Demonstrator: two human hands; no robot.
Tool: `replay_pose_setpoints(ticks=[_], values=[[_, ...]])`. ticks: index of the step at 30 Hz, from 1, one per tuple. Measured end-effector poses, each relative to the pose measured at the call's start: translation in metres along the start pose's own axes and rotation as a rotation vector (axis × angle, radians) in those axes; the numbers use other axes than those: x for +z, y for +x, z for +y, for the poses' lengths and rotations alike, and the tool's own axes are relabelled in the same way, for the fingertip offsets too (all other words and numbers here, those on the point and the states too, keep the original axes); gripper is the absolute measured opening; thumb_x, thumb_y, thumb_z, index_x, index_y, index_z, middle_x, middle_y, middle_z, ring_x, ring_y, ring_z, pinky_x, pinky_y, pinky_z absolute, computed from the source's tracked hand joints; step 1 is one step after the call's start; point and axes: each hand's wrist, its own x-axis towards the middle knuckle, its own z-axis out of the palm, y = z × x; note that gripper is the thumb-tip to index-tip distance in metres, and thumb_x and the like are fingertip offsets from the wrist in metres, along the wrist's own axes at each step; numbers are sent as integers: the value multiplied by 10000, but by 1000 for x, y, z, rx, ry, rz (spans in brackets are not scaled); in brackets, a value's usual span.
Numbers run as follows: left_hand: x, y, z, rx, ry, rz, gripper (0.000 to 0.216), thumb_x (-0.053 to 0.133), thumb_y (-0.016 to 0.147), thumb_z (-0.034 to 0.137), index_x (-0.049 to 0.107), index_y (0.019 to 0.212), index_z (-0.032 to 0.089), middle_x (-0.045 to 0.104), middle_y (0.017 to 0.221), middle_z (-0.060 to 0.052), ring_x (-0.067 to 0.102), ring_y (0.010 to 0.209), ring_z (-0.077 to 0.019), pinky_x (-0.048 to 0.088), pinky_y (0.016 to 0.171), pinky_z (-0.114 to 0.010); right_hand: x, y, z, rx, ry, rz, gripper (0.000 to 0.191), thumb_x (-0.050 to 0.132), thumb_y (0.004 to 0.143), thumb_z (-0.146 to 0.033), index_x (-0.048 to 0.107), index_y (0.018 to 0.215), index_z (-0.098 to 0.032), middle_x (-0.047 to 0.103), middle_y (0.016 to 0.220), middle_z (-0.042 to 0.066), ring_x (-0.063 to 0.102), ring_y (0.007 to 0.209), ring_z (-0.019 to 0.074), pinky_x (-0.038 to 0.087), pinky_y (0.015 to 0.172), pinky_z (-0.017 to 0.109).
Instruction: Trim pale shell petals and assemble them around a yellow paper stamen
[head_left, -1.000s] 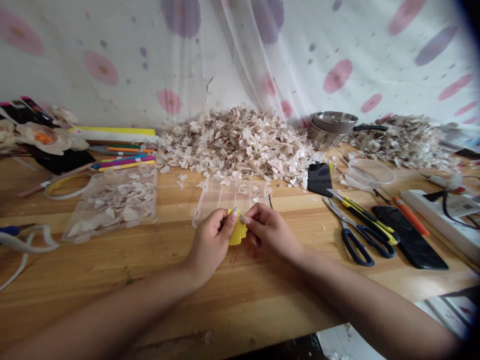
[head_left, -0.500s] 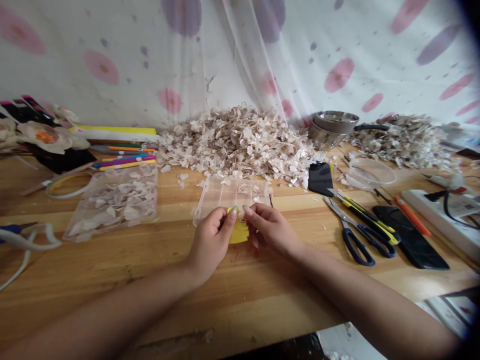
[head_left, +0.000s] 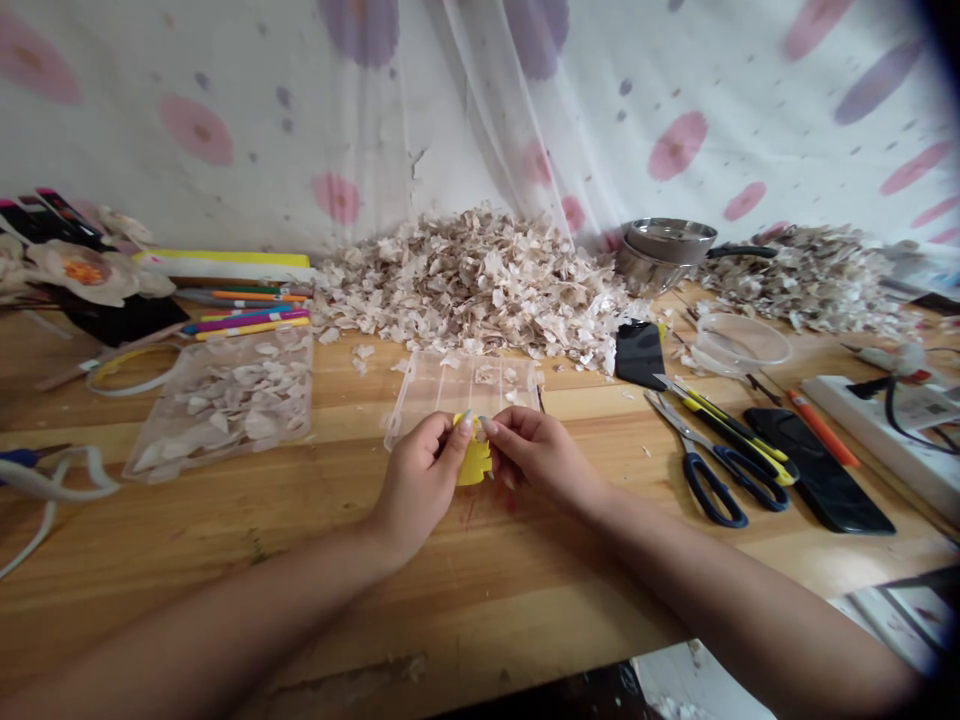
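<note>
Forearms [head_left: 270, 585] stretched in from both lower corners, over plain wood of the counter [head_left: 450, 600]. Ahead of them, left hand [head_left: 416, 475] closed on a small yellow piece [head_left: 472, 465], thumb on the near face. Right hand [head_left: 551, 455] curled in from the other side, thumb and fingertip at the upper right edge of the same piece (impossible to tell, at this size, if pinching anything tiny there). Yellow piece thus between both hands, notched along the right edge, just short of a clear divided tray [head_left: 427, 400].

Off to the right, scissors [head_left: 691, 447] with dark blue handles, blades pointed away. Beside them, a yellow-and-black cutter [head_left: 739, 430], blade out, rear end lapping over a black phone [head_left: 840, 490]. Next, an orange stick [head_left: 823, 428], then a white power strip [head_left: 862, 420].

To the left, white cord [head_left: 56, 490] near a blue-handled tool [head_left: 22, 458]. Farther in, a slanted clear box [head_left: 161, 448] with pale flakes [head_left: 232, 400] inside, and a roll of tape [head_left: 112, 388] just beside.

Beyond, a bundle of coloured pens [head_left: 251, 318] at left, a small flat black thing [head_left: 639, 358] and a clear round dish [head_left: 742, 340] at right. Farther still, a big heap of flakes [head_left: 480, 285], stacked metal bowls [head_left: 660, 265] next to it, and a smaller heap [head_left: 810, 280] to the right. Behind everything, a white sheet [head_left: 247, 110] with pink and purple flowers.
</note>
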Motion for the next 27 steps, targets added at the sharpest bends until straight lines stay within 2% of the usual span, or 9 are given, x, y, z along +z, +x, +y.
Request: replay_pose_setpoints(ticks=[7, 15, 27], values=[[-1, 1, 0, 0, 29, -4, 298, 471, 875, 410, 484, 686, 181, 382, 578, 48, 351, 522, -98, 291, 463, -206, -2, -1, 0, -20, -62, -3, 253, 592, 801, -403, 486, 719, -188, 503, 474, -76, 428, 340, 54, 328, 309, 154], [0, 2, 2, 10, 42, -8, 313, 475, 875, 384, 426, 639, 186, 313, 558, 61, 299, 504, -90, 252, 450, -206, -3, -1, -2, -46, -60, 39, 214, 561, 820, -353, 486, 707, -188, 440, 461, -90, 381, 342, 43, 274, 310, 150], [-1, 2, 3, -19, 35, -17, 334, 480, 872, 382, 383, 616, 191, 289, 540, 67, 277, 477, -81, 230, 416, -199, -5, 0, 1, -67, -28, 22, 161, 559, 823, -275, 452, 733, -195, 470, 452, -104, 414, 319, 43, 304, 290, 132]])
